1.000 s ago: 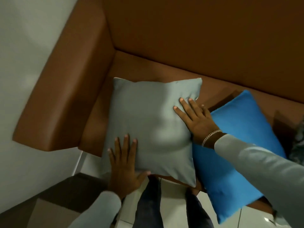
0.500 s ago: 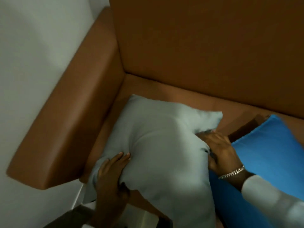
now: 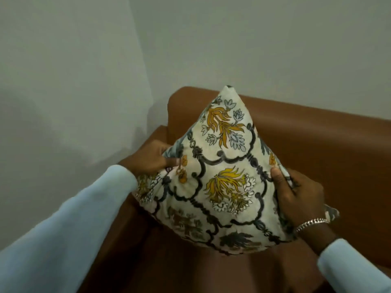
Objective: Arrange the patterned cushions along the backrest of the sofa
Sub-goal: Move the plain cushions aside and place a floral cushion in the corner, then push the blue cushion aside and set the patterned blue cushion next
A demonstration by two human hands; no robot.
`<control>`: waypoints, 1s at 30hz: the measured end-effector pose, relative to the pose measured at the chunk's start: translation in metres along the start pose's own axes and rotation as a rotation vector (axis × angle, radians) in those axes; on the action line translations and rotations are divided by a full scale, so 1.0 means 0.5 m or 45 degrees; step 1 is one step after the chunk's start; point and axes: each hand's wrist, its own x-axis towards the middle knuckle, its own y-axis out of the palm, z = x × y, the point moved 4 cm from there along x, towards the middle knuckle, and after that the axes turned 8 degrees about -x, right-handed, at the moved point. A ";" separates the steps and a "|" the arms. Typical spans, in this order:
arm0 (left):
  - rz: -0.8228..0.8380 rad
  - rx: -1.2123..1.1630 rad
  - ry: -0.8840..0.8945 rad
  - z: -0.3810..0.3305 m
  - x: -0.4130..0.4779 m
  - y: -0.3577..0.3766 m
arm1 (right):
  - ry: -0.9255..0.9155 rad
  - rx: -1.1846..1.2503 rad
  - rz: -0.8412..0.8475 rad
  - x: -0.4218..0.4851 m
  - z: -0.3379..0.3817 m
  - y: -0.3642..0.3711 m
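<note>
A cream cushion [image 3: 224, 187] with yellow flowers and dark scrolling lines stands tilted on one corner, its top corner pointing up at the sofa's back corner. My left hand [image 3: 148, 159] pinches its left edge. My right hand [image 3: 296, 195], with a silver bracelet at the wrist, grips its right edge. The cushion is held over the seat of the brown leather sofa [image 3: 317, 144], in front of the backrest. Whether its lower corner touches the seat is not clear.
The sofa's left armrest [image 3: 160, 134] meets the backrest just behind the cushion. A pale grey wall [image 3: 84, 81] rises to the left and behind. The brown seat [image 3: 190, 271] stretches toward me below the cushion.
The cushion's plain grey side lay on the seat under my flat hands; both hands then gripped and lifted it, and now its patterned side faces me. The view rose; the blue cushion is out of sight.
</note>
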 end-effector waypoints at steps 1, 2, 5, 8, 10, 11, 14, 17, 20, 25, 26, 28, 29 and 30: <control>-0.070 0.112 0.009 0.015 0.020 0.006 | 0.046 -0.037 0.026 0.011 -0.014 0.020; -0.145 0.197 0.019 0.013 0.042 0.018 | 0.108 -0.081 0.091 0.022 -0.031 0.045; -0.366 0.358 -0.011 0.013 0.053 0.089 | 0.271 -0.254 0.381 0.044 -0.074 0.116; -0.737 0.316 0.070 0.013 -0.003 0.155 | 0.258 -0.280 0.333 0.051 -0.085 0.122; -0.880 0.220 0.162 0.018 -0.040 0.204 | 0.223 -0.242 0.226 0.030 -0.098 0.099; -0.913 0.215 0.188 0.023 -0.060 0.231 | 0.219 -0.217 0.219 0.007 -0.106 0.085; -0.900 0.254 0.199 0.026 -0.129 0.328 | 0.232 -0.174 0.311 -0.108 -0.138 0.036; -0.747 0.233 0.197 -0.006 -0.211 0.442 | 0.182 -0.312 0.664 -0.275 -0.187 -0.016; -0.574 0.234 0.340 -0.053 -0.291 0.570 | 0.164 -0.462 0.801 -0.435 -0.253 -0.101; 0.014 0.248 0.616 -0.111 -0.413 0.793 | 0.171 -0.625 0.909 -0.583 -0.346 -0.249; 0.137 0.262 0.663 -0.112 -0.441 0.829 | 0.159 -0.618 0.904 -0.599 -0.362 -0.275; 0.291 0.323 0.779 -0.105 -0.497 0.883 | 0.208 -0.593 0.880 -0.623 -0.397 -0.320; 0.356 0.350 0.786 -0.102 -0.530 0.912 | 0.252 -0.584 0.884 -0.647 -0.418 -0.352; 0.396 0.366 0.765 -0.095 -0.548 0.926 | 0.284 -0.566 0.885 -0.663 -0.436 -0.373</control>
